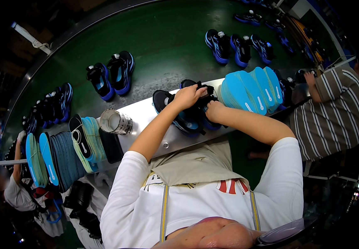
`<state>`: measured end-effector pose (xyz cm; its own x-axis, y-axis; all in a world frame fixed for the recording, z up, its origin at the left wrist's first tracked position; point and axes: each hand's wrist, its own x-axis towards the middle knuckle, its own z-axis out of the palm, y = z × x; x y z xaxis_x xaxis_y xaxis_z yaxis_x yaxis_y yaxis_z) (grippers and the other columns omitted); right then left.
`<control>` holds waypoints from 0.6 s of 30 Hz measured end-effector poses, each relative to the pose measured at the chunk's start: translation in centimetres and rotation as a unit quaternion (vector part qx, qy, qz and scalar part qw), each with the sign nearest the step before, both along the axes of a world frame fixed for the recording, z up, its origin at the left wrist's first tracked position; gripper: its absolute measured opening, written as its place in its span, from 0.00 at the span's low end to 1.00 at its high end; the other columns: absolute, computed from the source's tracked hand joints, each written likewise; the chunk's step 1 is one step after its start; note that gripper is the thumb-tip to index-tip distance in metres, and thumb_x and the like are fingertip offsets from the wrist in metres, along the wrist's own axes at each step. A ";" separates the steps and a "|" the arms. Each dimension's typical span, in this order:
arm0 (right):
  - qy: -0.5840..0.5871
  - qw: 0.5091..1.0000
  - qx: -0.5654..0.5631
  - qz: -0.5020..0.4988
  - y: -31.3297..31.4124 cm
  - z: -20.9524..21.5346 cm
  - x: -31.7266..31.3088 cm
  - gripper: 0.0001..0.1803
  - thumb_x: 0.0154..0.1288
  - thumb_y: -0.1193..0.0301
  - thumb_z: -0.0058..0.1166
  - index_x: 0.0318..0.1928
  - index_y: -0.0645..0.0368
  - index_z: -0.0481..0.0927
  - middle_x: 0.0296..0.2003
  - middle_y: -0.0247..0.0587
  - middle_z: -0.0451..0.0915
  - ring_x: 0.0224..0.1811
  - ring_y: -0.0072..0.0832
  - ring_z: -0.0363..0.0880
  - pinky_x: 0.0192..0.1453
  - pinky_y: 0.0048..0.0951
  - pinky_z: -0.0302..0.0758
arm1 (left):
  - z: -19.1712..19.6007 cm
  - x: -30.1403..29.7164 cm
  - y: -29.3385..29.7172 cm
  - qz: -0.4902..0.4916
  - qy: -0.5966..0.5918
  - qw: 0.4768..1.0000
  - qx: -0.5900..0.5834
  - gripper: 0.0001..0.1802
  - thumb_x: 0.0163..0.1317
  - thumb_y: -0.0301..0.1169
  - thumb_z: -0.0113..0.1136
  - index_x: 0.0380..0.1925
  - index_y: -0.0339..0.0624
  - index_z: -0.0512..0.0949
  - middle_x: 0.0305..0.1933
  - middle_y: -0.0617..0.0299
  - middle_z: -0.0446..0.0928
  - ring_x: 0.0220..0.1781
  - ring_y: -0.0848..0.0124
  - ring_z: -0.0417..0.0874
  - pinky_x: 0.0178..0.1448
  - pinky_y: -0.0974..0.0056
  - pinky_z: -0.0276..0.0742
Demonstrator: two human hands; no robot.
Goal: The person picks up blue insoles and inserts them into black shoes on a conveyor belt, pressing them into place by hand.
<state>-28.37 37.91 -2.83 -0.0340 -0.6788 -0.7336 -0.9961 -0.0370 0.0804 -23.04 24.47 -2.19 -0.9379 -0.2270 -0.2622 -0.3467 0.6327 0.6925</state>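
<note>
In front of me a pair of black sneakers with blue soles lies on a metal ledge. My left hand [189, 98] reaches over the left sneaker [160, 99], its fingers on the top of the right sneaker [208, 123] by the tongue and laces. Closed at that same sneaker's collar is my right hand [216, 111], with its fingertips partly hidden. Close by on the right stands a stack of light blue insoles [246, 89].
On the green conveyor belt [167, 37] sit more black and blue sneakers [121, 74]. The metal ledge [146, 118] carries a round container [116, 122] and bundled insoles [63, 153] on the left. A person in a striped shirt [328, 114] works at the right; another person [20, 193] is at far left.
</note>
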 end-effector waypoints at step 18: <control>-0.225 0.950 0.026 -0.216 0.8 3.4 0.5 0.27 0.54 0.54 0.26 0.32 0.65 0.73 0.25 0.50 0.74 0.41 0.40 0.69 0.63 0.36 0.44 | 0.0 0.3 1.3 -0.155 0.228 0.882 -0.381 0.23 0.34 0.40 0.64 0.31 0.46 0.67 0.27 0.62 0.66 0.29 0.66 0.71 0.29 0.67 0.65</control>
<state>-27.90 38.72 0.59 0.0243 -0.6346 -0.7724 -0.8518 0.3914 -0.3483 -22.78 25.80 -2.23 -0.9544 0.1121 0.2766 0.1300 0.9904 0.0472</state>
